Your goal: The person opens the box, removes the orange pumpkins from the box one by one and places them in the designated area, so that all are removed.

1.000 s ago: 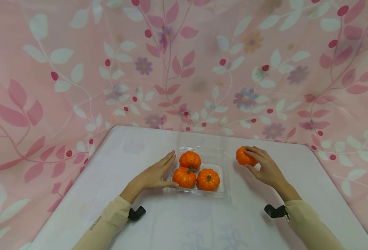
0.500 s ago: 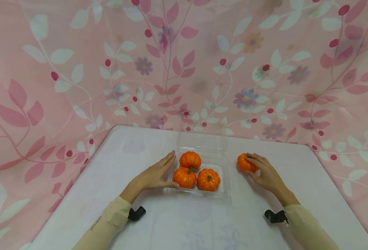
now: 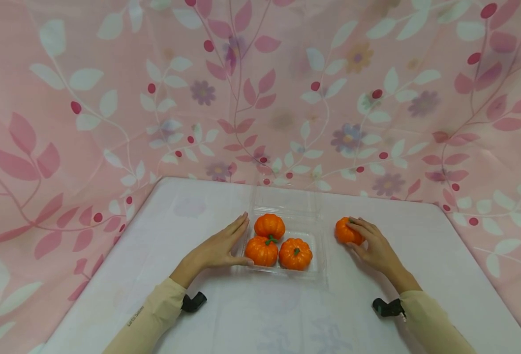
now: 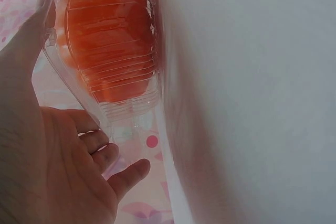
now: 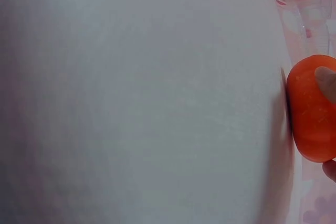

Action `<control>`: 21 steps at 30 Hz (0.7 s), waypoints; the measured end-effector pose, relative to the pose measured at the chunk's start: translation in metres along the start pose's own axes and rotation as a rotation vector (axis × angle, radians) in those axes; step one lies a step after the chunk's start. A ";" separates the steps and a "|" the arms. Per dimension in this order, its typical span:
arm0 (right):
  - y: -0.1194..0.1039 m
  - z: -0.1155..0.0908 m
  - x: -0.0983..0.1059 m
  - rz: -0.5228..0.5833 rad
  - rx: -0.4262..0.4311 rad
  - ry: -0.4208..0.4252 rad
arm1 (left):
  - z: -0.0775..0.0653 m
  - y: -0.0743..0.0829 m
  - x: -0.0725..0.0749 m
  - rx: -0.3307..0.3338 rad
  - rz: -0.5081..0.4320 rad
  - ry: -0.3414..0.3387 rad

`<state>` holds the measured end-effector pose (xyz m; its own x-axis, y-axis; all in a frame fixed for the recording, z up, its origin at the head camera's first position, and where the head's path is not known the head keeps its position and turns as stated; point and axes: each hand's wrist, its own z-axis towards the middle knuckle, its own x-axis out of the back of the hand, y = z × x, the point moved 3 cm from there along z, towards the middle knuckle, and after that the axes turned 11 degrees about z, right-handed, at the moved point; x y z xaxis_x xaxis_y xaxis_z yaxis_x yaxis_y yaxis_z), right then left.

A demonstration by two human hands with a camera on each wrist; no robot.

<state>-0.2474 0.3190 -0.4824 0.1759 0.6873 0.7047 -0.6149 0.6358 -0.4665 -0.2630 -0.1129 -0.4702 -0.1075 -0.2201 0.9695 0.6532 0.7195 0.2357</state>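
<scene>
Inside an open clear plastic clamshell box lie three orange toy pumpkins with green stems: one at the back, one front left and one front right. My left hand rests along the box's left side, thumb at the front corner and fingers extended towards the back. In the left wrist view, orange shows through the ribbed wall. To the right of the box, my right hand holds a fourth pumpkin between thumb and fingers. The right wrist view has this pumpkin down at the tabletop.
The box's clear lid is folded back towards the pink floral curtain behind the table. A white cloth covers the table. Black wrist cameras sit under the left cuff and right cuff.
My right hand has brought its pumpkin down onto the table, a little nearer to me, and has stayed there since half a second ago. The left hand and the box have kept their places.
</scene>
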 end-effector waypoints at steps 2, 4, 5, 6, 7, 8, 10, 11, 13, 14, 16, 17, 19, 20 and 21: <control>0.001 -0.001 0.000 0.000 -0.014 0.000 | 0.000 0.000 0.000 0.001 0.000 -0.001; 0.001 -0.002 -0.001 -0.004 -0.029 -0.001 | 0.000 0.000 0.000 0.001 -0.002 -0.001; 0.002 -0.002 -0.001 -0.008 -0.034 -0.001 | 0.000 0.000 0.000 0.001 -0.003 -0.001; 0.001 -0.002 -0.001 -0.010 -0.038 0.000 | 0.000 0.000 0.000 0.001 -0.005 -0.002; 0.001 -0.002 -0.001 -0.011 -0.043 0.001 | 0.000 0.000 0.000 0.002 -0.006 -0.003; 0.001 -0.002 -0.001 -0.013 -0.046 0.002 | 0.000 0.000 0.000 0.002 -0.007 -0.004; 0.000 -0.001 -0.001 -0.019 -0.052 0.004 | 0.000 0.000 -0.001 0.003 -0.009 -0.006; 0.000 -0.001 -0.001 -0.021 -0.055 0.006 | 0.000 0.000 -0.001 0.002 -0.009 -0.004; -0.001 -0.001 -0.001 -0.022 -0.055 0.010 | 0.001 0.000 -0.001 0.002 -0.008 -0.002; -0.001 -0.001 -0.001 -0.023 -0.054 0.012 | 0.001 0.000 -0.001 0.001 -0.008 0.000; -0.001 -0.001 -0.001 -0.023 -0.049 0.015 | 0.001 0.000 -0.001 0.000 -0.004 0.004; -0.001 -0.002 -0.001 -0.019 -0.051 0.014 | 0.001 0.000 -0.001 0.000 -0.002 0.005; 0.000 -0.002 -0.001 -0.015 -0.052 0.013 | 0.001 0.000 -0.001 0.002 0.003 0.006; 0.000 -0.003 -0.001 -0.016 -0.054 0.013 | 0.001 0.000 -0.001 0.003 0.005 0.006; 0.000 -0.003 -0.001 -0.018 -0.057 0.012 | 0.001 0.000 -0.001 0.003 0.005 0.006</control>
<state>-0.2455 0.3193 -0.4849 0.1960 0.6792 0.7073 -0.5670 0.6670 -0.4834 -0.2635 -0.1125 -0.4716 -0.0996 -0.2205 0.9703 0.6511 0.7229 0.2311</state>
